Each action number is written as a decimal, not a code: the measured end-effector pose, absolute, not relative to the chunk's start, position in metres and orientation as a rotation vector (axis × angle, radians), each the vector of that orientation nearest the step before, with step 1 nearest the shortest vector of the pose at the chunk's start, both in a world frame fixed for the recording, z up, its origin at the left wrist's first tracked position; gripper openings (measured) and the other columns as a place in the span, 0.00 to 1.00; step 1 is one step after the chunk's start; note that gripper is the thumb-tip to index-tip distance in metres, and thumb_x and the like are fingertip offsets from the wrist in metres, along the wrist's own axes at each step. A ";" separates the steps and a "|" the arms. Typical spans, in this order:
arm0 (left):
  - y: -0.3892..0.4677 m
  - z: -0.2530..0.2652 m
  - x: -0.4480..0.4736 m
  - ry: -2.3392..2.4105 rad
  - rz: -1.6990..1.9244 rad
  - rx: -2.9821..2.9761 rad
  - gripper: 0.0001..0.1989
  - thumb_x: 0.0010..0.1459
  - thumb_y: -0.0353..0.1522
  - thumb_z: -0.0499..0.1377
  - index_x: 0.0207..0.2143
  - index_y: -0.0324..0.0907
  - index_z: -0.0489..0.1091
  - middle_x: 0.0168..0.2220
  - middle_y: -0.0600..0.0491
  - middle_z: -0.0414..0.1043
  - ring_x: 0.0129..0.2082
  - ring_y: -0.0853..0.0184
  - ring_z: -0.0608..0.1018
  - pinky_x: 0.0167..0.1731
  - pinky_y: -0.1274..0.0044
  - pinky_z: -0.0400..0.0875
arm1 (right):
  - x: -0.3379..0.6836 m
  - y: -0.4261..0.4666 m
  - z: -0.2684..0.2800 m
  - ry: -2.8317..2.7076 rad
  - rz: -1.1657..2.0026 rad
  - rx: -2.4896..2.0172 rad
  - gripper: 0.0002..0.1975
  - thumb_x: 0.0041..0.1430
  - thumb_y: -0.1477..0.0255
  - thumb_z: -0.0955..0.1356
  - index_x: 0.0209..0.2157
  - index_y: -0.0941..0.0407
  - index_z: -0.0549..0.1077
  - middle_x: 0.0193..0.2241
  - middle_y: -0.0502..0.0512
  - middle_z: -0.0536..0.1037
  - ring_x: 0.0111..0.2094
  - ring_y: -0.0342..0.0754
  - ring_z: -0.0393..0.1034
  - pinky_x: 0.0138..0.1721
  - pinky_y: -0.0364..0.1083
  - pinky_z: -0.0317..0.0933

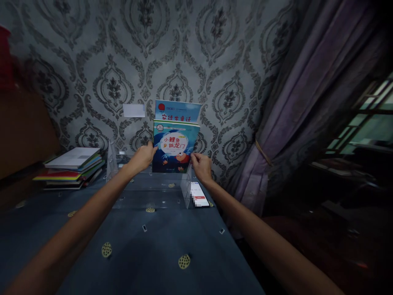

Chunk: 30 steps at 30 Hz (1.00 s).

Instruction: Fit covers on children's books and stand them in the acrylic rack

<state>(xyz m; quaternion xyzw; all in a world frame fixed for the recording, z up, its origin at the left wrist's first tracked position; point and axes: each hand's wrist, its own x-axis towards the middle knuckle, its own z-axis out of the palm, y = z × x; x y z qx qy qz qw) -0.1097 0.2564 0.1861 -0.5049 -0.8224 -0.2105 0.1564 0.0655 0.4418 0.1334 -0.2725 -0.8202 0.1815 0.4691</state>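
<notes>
A blue children's book with a red fish and Chinese title on its cover is upright between my two hands. My left hand grips its left edge, and my right hand pinches the lower right edge. Behind it rises a taller light-blue book, its lower part hidden. Both are at the right end of a clear plastic rack, whose other side panel stands further left. Just right of the rack a phone with a lit screen lies on the table.
A stack of books lies at the left of the table, covered by a dark blue patterned cloth. Patterned wallpaper is close behind. A tied purple curtain hangs at the right, beside a dark area with shelves.
</notes>
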 end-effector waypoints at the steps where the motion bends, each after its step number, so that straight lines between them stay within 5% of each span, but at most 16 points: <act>1: 0.256 0.186 -0.110 -2.356 -0.602 -1.447 0.16 0.72 0.37 0.46 0.49 0.34 0.65 0.40 0.35 0.80 0.44 0.49 0.83 0.42 0.69 0.71 | 0.065 0.441 0.133 -2.009 0.443 -0.669 0.17 0.64 0.66 0.63 0.30 0.57 0.80 0.24 0.55 0.77 0.27 0.49 0.70 0.31 0.45 0.55; 14: 0.255 0.185 -0.122 -2.302 -0.623 -1.466 0.17 0.71 0.41 0.44 0.47 0.40 0.66 0.37 0.41 0.79 0.43 0.50 0.82 0.40 0.69 0.71 | 0.065 0.436 0.139 -1.973 0.456 -0.687 0.13 0.64 0.67 0.65 0.33 0.56 0.81 0.30 0.57 0.81 0.32 0.51 0.72 0.37 0.46 0.60; 21: 0.259 0.211 -0.125 -2.172 -1.073 -1.395 0.19 0.70 0.45 0.46 0.49 0.42 0.66 0.38 0.47 0.78 0.40 0.58 0.80 0.39 0.72 0.72 | 0.055 0.444 0.184 -1.845 0.527 -0.528 0.19 0.65 0.64 0.65 0.53 0.58 0.74 0.42 0.59 0.80 0.42 0.50 0.73 0.46 0.47 0.65; 30: 0.269 0.226 -0.126 -2.121 -1.264 -1.429 0.21 0.69 0.47 0.46 0.46 0.41 0.68 0.34 0.50 0.75 0.33 0.62 0.77 0.32 0.75 0.72 | 0.034 0.455 0.211 -1.650 0.878 -0.397 0.22 0.63 0.56 0.66 0.50 0.56 0.75 0.30 0.52 0.79 0.33 0.47 0.71 0.36 0.44 0.66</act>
